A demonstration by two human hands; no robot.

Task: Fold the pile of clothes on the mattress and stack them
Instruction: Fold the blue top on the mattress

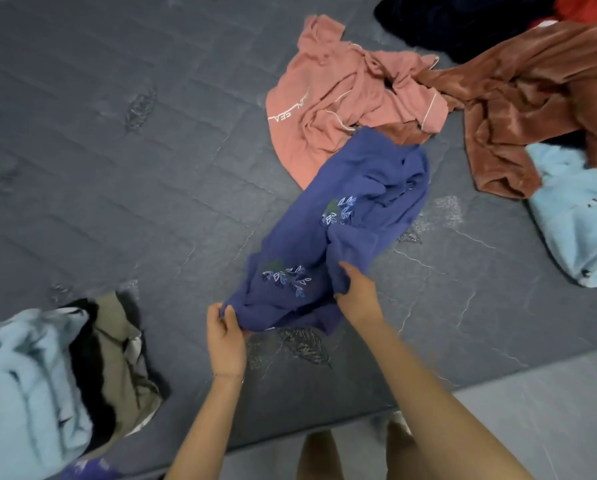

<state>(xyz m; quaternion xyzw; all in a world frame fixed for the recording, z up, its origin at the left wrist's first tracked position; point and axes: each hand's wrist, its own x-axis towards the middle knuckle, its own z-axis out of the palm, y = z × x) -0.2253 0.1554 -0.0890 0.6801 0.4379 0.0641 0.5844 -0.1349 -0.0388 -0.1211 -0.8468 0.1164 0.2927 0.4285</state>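
Step in hand: spreading 1 garment for folding. The blue garment (pixel 342 237) lies crumpled on the mattress (pixel 117 168), near the middle of its near edge. The left hand (pixel 226 341) pinches the garment's near corner, fingers curled on the cloth. The right hand (pixel 357 292) grips a bunched fold beside it. A stack (pixel 30 375) sits at the near left corner. The next move probably calls for drawing both grips apart to flatten the cloth.

I think this is a bedroom at home, for I stand on a floor (pixel 539 420) by a big gray mattress (pixel 117 168) with a pink top (pixel 324 109), a brown robe (pixel 532 98) and a blue shirt (pixel 352 188) on it.
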